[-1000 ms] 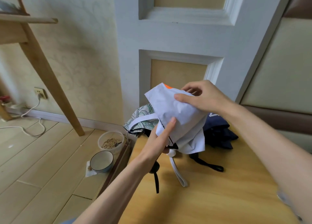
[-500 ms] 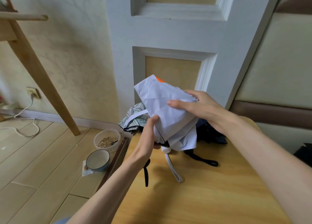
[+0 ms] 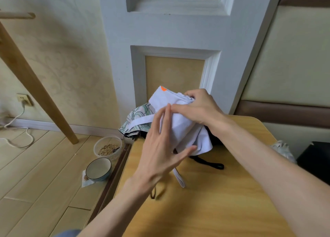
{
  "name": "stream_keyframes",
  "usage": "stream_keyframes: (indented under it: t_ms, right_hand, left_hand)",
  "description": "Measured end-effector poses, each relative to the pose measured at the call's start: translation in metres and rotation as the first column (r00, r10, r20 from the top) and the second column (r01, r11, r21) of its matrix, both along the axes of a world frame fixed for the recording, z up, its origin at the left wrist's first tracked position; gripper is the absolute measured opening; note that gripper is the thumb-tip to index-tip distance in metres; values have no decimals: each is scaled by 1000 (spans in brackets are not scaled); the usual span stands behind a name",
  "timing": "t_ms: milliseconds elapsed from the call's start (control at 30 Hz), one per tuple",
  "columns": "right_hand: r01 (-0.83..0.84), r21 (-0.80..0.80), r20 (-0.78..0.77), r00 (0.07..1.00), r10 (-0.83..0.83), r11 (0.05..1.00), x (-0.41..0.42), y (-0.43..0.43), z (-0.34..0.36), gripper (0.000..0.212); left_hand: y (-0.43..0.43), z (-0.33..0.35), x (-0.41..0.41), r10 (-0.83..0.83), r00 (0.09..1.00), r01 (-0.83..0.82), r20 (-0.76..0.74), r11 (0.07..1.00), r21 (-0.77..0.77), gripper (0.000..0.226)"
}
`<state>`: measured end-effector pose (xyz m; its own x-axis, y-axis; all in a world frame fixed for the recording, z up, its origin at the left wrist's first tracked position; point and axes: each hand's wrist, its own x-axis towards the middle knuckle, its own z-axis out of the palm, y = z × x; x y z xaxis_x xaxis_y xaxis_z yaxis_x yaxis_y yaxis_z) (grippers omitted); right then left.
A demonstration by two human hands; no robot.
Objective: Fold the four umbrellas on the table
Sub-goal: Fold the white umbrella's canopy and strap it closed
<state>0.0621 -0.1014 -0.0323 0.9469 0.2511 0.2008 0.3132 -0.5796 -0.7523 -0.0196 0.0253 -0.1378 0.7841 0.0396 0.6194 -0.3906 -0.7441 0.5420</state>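
While the right hand (image 3: 198, 110) pinches the white umbrella (image 3: 182, 129) up top, its axis slants downward; loose folds hang low. The left hand (image 3: 160, 154), flat-fingered, is nearer them.

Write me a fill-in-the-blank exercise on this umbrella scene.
The umbrella gripped by the right hand is ___.
The patch at its top corner is ___.
The bowl stands on the ___.
The leaf-print umbrella lies to the ___ of the gripped one.
Missing words: white; orange; floor; left.
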Motion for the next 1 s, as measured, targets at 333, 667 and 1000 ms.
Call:
stream_keyframes:
  t_ms: [333,667,1000]
  right_hand:
    - [-45,14,155,987,43,999,-8,25,8,42]
    - [-332,124,106,942,320,935,8,6,-10,35]
    - [-303,106,239,932,271,947,13,-56,-44,9]
  left_hand:
    - [11,8,-2,-395,872,78,-289,696,-714,72]
    - [10,3,-3,-585,724,-39,-365,493,-869,54]
    - [19,1,4,-482,814,-77,-323,462,-884,56]
